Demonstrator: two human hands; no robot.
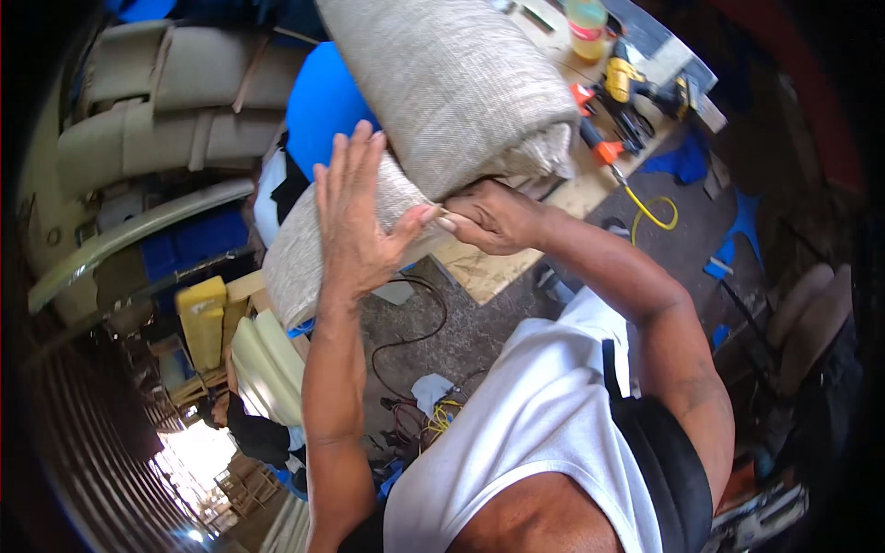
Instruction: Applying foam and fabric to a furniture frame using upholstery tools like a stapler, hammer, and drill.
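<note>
A large padded piece in beige woven upholstery fabric lies across the work table, its rounded end toward me. A narrower padded part in the same beige fabric slants down to the left. My left hand rests on this narrower part with its fingers stretched out, the thumb reaching toward my other hand. Closed at the corner where the two padded parts meet, my right hand pinches the edge of the fabric. The two thumbs nearly touch there. A blue surface shows behind my left fingers.
A yellow-black cordless drill, an orange-black air tool with a yellow hose and a bottle of yellowish liquid stand on the wooden tabletop. Beige cushions are stacked at left. Cables lie on the floor.
</note>
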